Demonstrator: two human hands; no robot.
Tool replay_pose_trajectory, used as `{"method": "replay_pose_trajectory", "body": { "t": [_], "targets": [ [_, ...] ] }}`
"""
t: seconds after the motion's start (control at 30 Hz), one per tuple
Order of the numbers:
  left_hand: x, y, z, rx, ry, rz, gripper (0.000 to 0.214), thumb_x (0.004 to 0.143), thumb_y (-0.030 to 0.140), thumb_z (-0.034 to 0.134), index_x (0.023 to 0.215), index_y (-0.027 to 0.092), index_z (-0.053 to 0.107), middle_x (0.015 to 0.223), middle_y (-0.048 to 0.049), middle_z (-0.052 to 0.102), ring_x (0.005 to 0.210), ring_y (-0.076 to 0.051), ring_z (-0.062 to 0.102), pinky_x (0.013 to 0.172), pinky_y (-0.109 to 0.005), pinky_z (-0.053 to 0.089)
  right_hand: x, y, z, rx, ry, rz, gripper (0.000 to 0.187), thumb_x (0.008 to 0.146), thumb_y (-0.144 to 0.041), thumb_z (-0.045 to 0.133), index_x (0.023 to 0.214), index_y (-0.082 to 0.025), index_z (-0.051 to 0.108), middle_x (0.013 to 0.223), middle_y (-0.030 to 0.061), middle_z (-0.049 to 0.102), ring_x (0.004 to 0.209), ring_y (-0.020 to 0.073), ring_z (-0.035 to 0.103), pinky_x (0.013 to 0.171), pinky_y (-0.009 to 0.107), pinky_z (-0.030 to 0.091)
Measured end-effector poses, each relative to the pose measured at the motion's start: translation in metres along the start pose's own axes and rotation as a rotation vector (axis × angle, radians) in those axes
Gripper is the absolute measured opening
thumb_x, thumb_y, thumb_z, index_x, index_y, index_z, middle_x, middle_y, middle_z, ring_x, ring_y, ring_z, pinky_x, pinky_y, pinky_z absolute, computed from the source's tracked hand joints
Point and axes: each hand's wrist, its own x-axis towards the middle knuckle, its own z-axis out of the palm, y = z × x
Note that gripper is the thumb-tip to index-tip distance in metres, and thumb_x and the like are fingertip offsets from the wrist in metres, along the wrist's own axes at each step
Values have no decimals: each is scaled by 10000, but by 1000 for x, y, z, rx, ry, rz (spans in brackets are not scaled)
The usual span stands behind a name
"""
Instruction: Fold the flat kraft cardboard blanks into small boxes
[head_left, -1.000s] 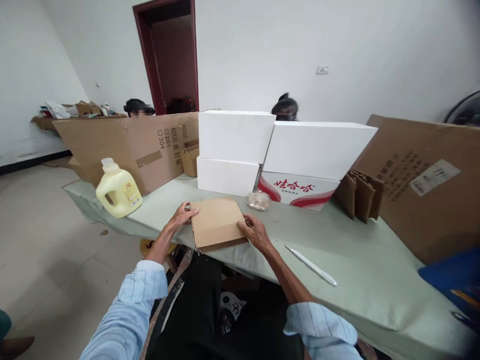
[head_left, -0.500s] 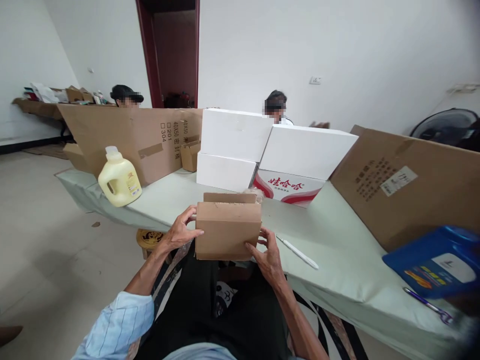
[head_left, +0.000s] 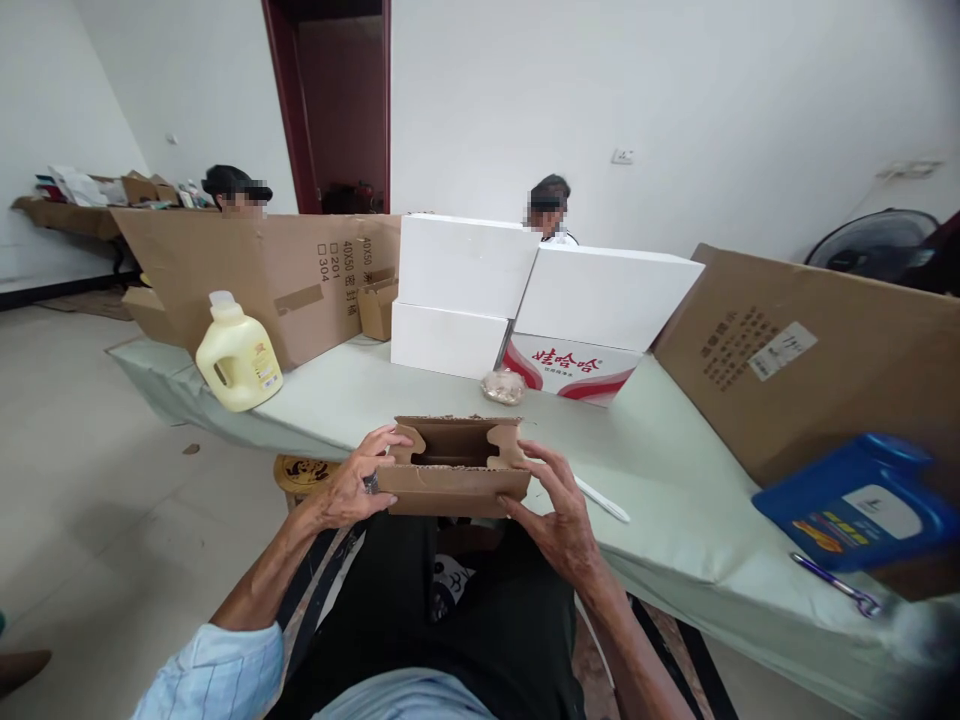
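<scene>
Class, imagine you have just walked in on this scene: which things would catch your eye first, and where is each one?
First comes the small cardboard box, open at the top, gripped between the left hand and the right hand at the table's near edge. Behind it, white foam boxes are stacked at the middle of the table, and a pale yellow jug stands to the left.

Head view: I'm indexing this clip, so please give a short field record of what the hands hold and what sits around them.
left hand: grips the left end of the small cardboard box
right hand: grips the box's right end
box state: open on top, held at the near edge of the table
beside right hand: white slim tool lying on the table
further back: yellow jug, white boxes
far right: blue container
</scene>
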Motion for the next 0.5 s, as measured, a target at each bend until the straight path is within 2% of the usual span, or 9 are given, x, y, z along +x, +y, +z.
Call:
{"method": "replay_pose_trajectory", "body": {
  "t": [0.07,0.17,0.23,0.33,0.43,0.5],
  "targets": [
    [0,3,-5,78,-82,17,273,769,101,721,1016,216,712,1583,-97,538,1601,-346,308,1339,-604,233,2,-2,-6,-21,-62,-48,230,969,-268,746,1176,-276,644,1401,127,650,1245,320,633,1010,521,553],
    [5,11,-16,192,-239,34,589,758,85,710,1319,264,680,1643,-95,489,1584,-350,354,1344,-640,168,9,-2,-16,-54,-217,-121,162,980,-245,722,1135,-259,675,1389,126,685,1173,306,668,977,503,556],
    [11,15,-23,277,-339,17,834,732,81,714,1514,327,558,1700,-85,423,1603,-386,311,1314,-687,197,20,-1,-24,-90,-370,-191,255,977,-241,722,1229,-254,690,1451,129,664,1205,306,672,1008,497,546],
    [23,20,-32,397,-481,-17,1016,683,121,768,1610,380,442,1744,-80,355,1620,-465,217,1244,-744,270,41,-3,-33,-160,-617,-306,481,915,-227,773,1383,-252,660,1508,123,631,1282,311,650,1035,456,537],
    [37,27,-42,480,-625,-7,1093,660,169,824,1640,364,381,1721,-118,378,1599,-481,236,1206,-726,318,61,-8,-35,-233,-804,-372,595,845,-229,814,1414,-254,641,1359,109,697,1152,281,690,927,379,558],
    [47,31,-48,508,-675,18,1106,662,187,848,1644,344,363,1693,-134,404,1580,-457,268,1186,-657,369,68,-10,-34,-276,-883,-392,579,820,-244,835,1370,-240,652,1230,98,711,1033,257,694,848,351,557]
  ]
}}
